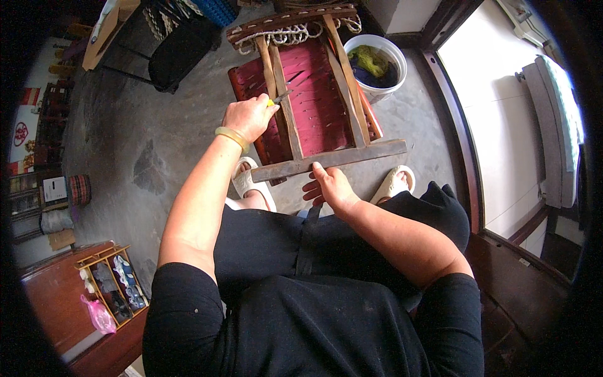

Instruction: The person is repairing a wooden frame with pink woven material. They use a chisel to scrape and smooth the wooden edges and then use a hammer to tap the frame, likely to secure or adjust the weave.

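Observation:
My left hand [250, 117] is closed around a small tool [281, 97] with a yellow handle and a dark pointed metal end; its exact kind is unclear. The tool's end lies over a side slat of a wooden frame [348, 94]. White cord [292, 34] is laced along the frame's far rail. The thumb of my right hand [336, 188] touches the near wooden bar [370, 151], while its other fingers are spread just below the bar. Under the frame lies a dark red panel [314, 119] with several slits or gaps.
A white bucket [377, 93] with yellow-green and dark material stands right of the frame. A black chair [182, 53] is at the far left. At lower left, a wooden rack [113, 283] holds shoes. A doorway frame [455, 132] runs along the right.

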A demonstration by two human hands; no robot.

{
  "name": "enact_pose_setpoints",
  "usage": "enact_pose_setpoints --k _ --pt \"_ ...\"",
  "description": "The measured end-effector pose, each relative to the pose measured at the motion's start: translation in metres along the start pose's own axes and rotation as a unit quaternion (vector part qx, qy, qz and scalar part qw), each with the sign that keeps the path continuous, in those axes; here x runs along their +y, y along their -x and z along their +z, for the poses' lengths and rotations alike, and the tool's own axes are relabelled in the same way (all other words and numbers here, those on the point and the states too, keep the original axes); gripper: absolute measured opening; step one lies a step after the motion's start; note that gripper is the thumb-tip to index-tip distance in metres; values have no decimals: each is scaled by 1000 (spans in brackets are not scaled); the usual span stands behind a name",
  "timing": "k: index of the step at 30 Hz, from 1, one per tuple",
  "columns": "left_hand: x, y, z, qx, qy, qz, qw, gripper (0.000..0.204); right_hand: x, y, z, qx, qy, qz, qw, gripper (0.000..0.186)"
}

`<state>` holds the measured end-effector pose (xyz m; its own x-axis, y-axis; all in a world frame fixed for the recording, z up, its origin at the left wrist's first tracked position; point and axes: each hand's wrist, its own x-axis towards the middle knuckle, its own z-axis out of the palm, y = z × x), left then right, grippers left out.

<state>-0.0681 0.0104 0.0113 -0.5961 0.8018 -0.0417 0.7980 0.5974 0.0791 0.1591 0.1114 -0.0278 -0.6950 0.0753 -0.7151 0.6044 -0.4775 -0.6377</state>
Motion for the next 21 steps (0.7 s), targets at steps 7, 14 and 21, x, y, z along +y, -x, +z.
enact_pose_setpoints --k 7,14,21 --pt "-2 6 1 3 -8 47 999 31 2 -3 0 2 1 9 1000 54" --pt "2 18 -2 -12 26 89 996 30 4 -2 2 9 16 4 1000 55" --pt "9 24 -4 20 12 116 993 29 6 -3 0 2 25 -21 999 57"
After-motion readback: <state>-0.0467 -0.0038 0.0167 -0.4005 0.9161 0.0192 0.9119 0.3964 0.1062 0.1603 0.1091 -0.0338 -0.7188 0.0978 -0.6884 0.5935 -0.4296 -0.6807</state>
